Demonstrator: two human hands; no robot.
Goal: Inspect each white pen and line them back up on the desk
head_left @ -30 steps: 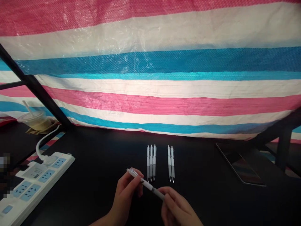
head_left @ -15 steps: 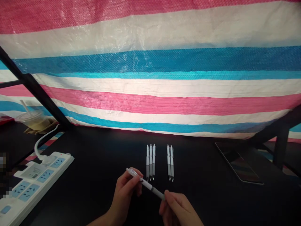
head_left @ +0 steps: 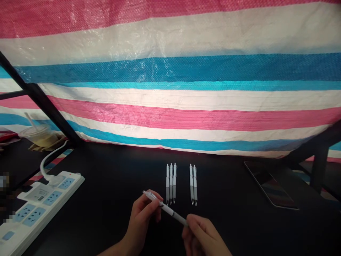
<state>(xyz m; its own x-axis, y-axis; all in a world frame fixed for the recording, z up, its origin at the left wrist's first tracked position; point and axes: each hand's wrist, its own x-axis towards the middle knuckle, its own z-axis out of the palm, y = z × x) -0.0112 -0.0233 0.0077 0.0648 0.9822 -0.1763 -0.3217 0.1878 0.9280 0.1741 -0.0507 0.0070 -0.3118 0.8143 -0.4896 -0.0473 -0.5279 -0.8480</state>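
Note:
Between my two hands a white pen with a grey grip slants down to the right, above the black table. My left hand pinches its clip end, the push button sticking out past the fingers. At the other end, my right hand is closed on the grey grip, and the tip is hidden by the fingers. Beyond my hands lie more pens of the same look, tips toward me: a row of three pens and, to its right, a pair of pens.
A white power strip with a plugged-in cable lies at the left. Behind it, a plastic drink cup stands beyond a black frame bar. A dark phone or tablet rests at the right. Striped sheeting hangs behind the table.
Almost nothing differs. Both hands keep the pen at nearly the same place and slant; the whole view has shifted very slightly.

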